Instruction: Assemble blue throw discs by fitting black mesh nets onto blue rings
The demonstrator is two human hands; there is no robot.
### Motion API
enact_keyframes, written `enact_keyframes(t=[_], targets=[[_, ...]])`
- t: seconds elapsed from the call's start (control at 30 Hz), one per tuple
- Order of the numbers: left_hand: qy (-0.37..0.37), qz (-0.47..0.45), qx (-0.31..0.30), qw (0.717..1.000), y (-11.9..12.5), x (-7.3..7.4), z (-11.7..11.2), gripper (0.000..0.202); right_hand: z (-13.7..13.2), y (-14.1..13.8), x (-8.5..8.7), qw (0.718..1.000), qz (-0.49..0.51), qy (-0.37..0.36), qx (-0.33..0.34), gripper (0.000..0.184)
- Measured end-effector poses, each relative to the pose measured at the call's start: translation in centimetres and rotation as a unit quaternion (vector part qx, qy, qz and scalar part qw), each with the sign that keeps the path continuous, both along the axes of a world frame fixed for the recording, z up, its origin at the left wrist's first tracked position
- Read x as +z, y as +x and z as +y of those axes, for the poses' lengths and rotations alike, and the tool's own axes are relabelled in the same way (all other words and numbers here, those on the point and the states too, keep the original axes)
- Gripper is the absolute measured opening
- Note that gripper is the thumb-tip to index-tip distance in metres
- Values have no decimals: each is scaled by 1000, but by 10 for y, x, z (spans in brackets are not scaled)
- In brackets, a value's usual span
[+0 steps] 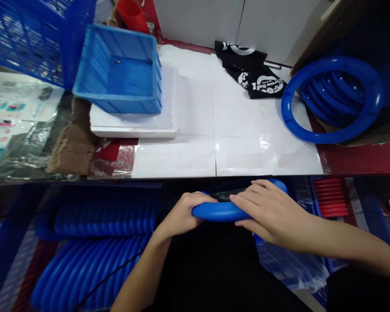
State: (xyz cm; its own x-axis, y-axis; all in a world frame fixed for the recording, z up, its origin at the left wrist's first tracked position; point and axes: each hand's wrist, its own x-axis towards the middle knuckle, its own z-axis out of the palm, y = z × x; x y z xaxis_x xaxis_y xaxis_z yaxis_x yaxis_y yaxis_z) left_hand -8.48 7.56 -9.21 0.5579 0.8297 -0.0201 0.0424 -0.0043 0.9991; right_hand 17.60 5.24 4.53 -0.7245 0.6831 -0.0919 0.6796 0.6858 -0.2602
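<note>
A blue plastic ring (223, 212) is held low in front of my body, just under the table's front edge. My left hand (188, 211) grips its left end. My right hand (268, 210) is closed around its right part, fingers over the top. Dark material (226, 196) shows between the hands, against the ring; I cannot make out how it is joined to it. More blue (278, 185) shows beyond my right fingers. Black cloth pieces with white "Throw Ball" print (268, 84) lie at the back of the table.
A light-blue bin (130, 97) stands on a white block (164, 123), left. Another blue ring (289, 108) leans at a carton holding more rings, right. Rows of blue rings (94, 268) lie below left, red rings (330, 197) below right. A blue crate (22, 39) tilts at upper left.
</note>
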Motion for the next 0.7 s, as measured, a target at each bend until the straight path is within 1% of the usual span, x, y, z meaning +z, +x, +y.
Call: enact_keyframes(t=[0.07,0.2,0.27,0.33,0.47,0.63,0.7], targets=[[6,-10,5,1000,-8,-5,4,32,3,11,3,1000,18,7,-23,41],[6,-60,-6,998,-30,-15,14,14,5,34,13,997,34,-28,-59,31],[-3,-76,-24,997,-38,-18,19,17,3,40,17,997,49,-45,-50,31],[-24,-77,-42,996,-42,-19,22,25,-1,39,18,996,67,-55,-32,31],[-53,-75,-62,994,-41,-23,25,35,-5,31,21,993,90,-72,-28,28],[-55,-87,-69,992,-39,-30,25,34,-1,27,25,993,105,-58,-15,25],[-55,-95,-59,992,-40,-32,24,32,0,26,25,993,95,-64,-18,29]])
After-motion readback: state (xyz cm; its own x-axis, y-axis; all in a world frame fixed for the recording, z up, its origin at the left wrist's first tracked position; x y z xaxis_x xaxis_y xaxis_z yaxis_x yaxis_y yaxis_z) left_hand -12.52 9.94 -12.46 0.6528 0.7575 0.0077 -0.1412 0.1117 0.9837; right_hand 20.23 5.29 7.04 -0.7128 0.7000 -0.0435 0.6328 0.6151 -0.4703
